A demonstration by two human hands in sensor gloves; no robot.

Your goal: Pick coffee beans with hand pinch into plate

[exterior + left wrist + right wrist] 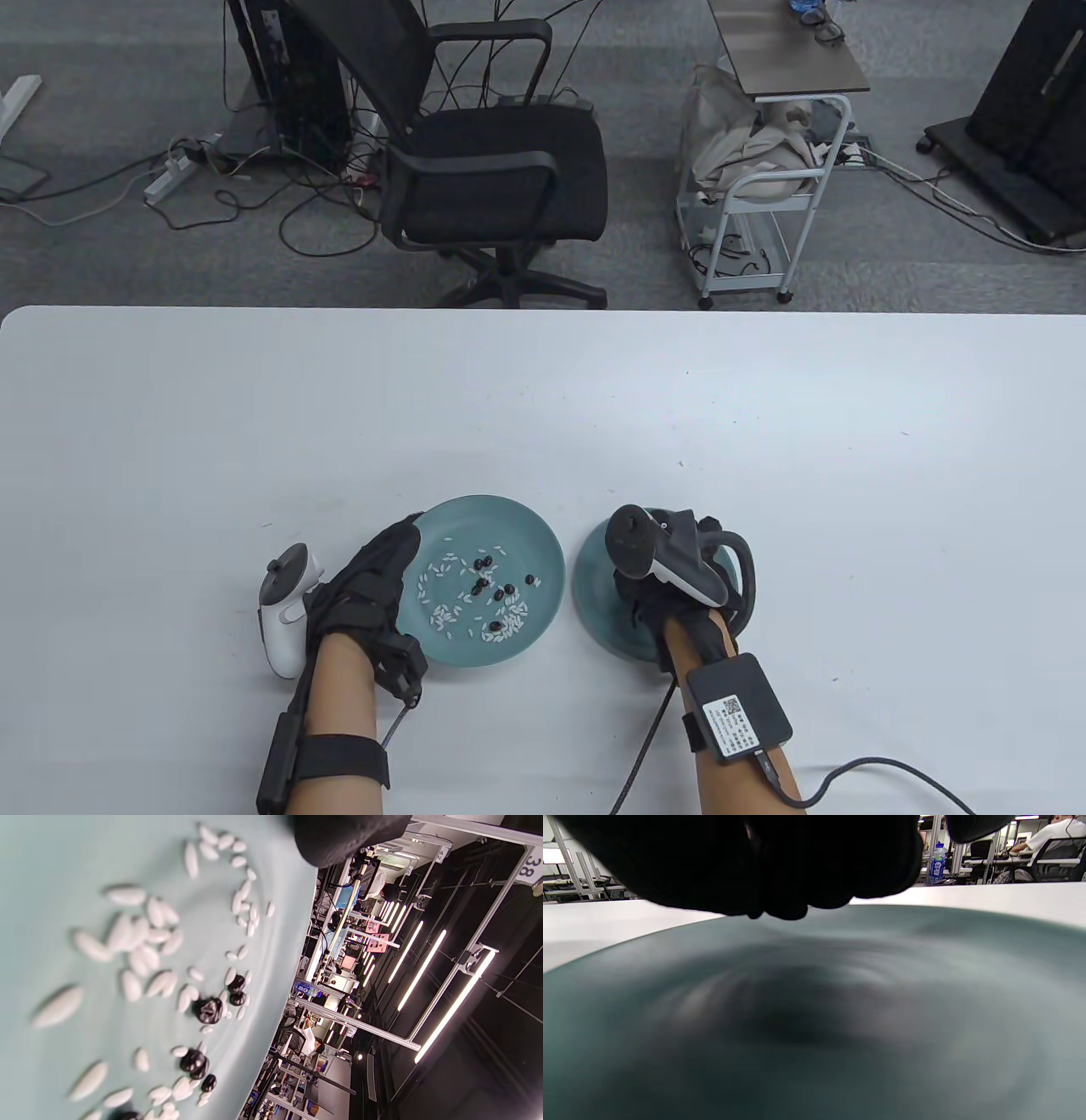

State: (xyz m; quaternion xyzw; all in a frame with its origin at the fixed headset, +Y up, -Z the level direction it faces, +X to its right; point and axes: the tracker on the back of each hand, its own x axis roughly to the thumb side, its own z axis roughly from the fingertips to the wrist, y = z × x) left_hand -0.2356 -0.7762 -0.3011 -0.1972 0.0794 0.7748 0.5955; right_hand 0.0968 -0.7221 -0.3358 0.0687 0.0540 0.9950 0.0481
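Several coffee beans (pixel 492 577) lie in the left plate (pixel 543 543) beside the left hand (pixel 365 577); both hands' grip cannot be told.

Black gloves (pixel 365 586), seemingly bare forearms (pixel 339 688).

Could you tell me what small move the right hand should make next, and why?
Probably release over the right plate, if it holds a bean. The right hand hovers low above it with fingers bunched, and the plate's visible surface looks bare. The coffee beans lie among white grains in the left plate.
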